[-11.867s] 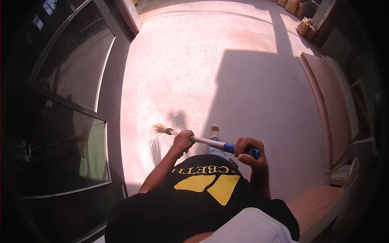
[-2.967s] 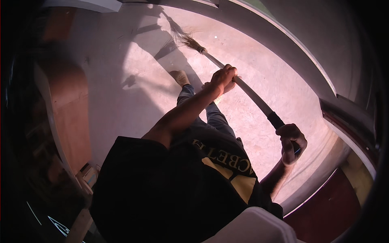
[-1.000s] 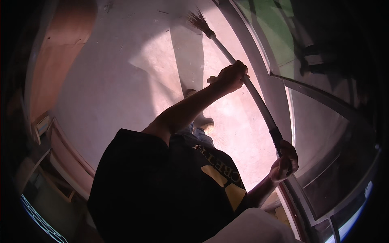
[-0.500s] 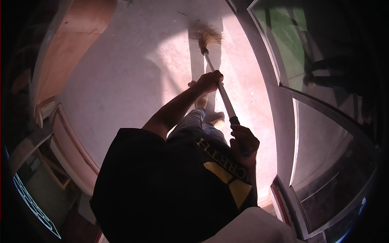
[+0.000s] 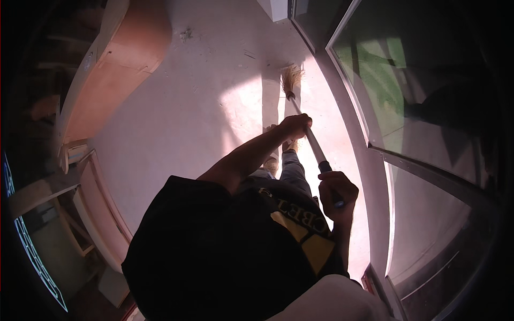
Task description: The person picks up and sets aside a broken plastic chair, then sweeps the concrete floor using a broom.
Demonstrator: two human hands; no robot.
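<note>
I hold a long-handled broom [image 5: 315, 143] with both hands. My left hand [image 5: 296, 127] is wrapped round the pale shaft partway down. My right hand [image 5: 338, 195] is closed on the dark grip at the upper end, whose tip shows below the fingers. The broom's straw bristles [image 5: 291, 78] fan out on the floor ahead of my feet, at the edge of a sunlit patch. Both hands are dark in shade, so single fingers are hard to make out.
The pale floor [image 5: 176, 117] carries dark specks of debris [image 5: 186, 35] at the far left. Glass panels in a dark frame [image 5: 369, 140] run along the right. A curved wooden furniture panel [image 5: 115, 69] stands at left. My light shoes [image 5: 271, 167] are below the broom.
The broom and both hands have come nearer and slightly right in the picture. My feet have swapped places in a step, and more floor shows ahead. Both hands keep their hold.
</note>
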